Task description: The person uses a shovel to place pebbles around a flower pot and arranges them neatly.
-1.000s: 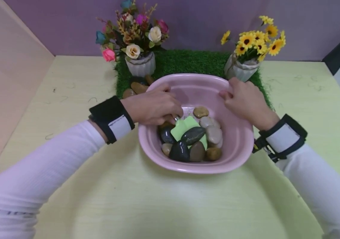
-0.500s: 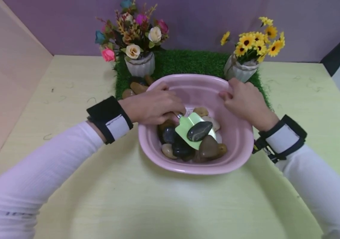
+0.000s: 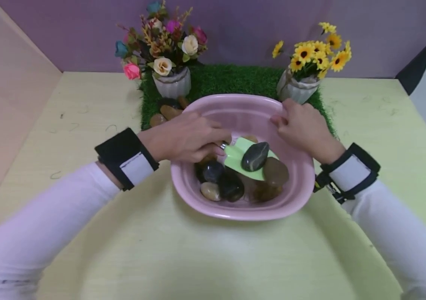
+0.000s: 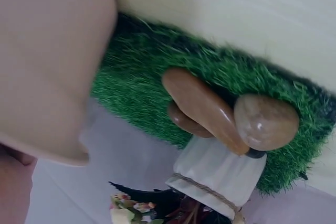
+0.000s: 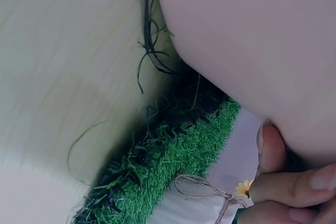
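In the head view, my left hand [image 3: 192, 137] reaches over the rim of a pink plastic basin [image 3: 240, 214] and grips a small garden trowel with a light green blade [image 3: 235, 162]. Its handle is mostly hidden in the hand. On the blade lies a dark veined stone [image 3: 255, 157], and a brown stone [image 3: 275, 171] sits at the blade's front edge. Below them are several more smooth stones, including a black one [image 3: 231, 187] and a tan one [image 3: 210, 191]. My right hand [image 3: 304, 127] holds the basin's far right rim, its fingers [image 5: 294, 188] curled against the outer wall in the right wrist view.
Behind the basin lies a green artificial grass mat [image 3: 235, 77]. A pot of mixed flowers [image 3: 173, 83] stands at its left, a pot of yellow flowers [image 3: 297, 87] at its right. Several stones [image 4: 207, 111] rest on the mat by the left pot. Loose grass strands dot the table [image 3: 213, 258].
The trowel has shifted right and lifted among the stones, with the dark stone riding on its blade. The brown stone has moved right along its front edge. My right hand keeps its hold.
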Tool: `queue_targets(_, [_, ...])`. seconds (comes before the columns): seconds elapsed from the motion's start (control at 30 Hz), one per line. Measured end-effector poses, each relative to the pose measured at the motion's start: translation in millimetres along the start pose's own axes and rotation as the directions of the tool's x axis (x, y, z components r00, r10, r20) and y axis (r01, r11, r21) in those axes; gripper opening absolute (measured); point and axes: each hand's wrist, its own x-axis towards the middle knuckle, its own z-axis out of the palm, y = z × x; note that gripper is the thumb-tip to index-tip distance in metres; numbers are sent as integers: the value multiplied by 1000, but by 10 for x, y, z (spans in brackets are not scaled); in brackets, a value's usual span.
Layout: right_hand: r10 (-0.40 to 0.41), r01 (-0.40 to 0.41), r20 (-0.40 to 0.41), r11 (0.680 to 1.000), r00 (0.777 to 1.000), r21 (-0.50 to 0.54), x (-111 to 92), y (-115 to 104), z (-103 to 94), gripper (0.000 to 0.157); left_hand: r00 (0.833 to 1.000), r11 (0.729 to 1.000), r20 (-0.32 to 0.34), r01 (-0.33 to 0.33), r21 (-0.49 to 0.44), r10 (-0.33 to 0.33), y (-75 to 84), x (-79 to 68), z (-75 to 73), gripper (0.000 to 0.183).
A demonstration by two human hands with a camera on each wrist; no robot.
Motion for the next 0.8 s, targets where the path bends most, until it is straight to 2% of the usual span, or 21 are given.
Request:
queue_targets(0.1, [2, -2, 5, 1000, 1000, -2, 5, -1, -23, 33, 1000, 1000, -18, 0, -4, 0, 81, -38, -11, 20])
queue_targets(0.23, [9, -10, 23, 1000, 1000, 11, -6, -6, -38, 32, 998, 998, -45, -30, 53, 32, 168, -73, 19, 21])
queue_targets(0.43, [-14, 14, 13, 1000, 1000, 12, 2, -3, -15, 31, 997, 987, -78, -14, 162, 27, 272, -100, 48, 25])
queue_targets(0.6, [-18, 18, -1, 1000, 1000, 6, 0, 4, -11, 32, 998, 954, -42, -28, 298, 42, 323, -102, 63, 26])
queue_targets(0.8, [-4, 4, 9, 1000, 1000, 6, -9, -9, -21, 31, 992, 897, -51, -86, 434, 120, 360, -82, 87, 25])
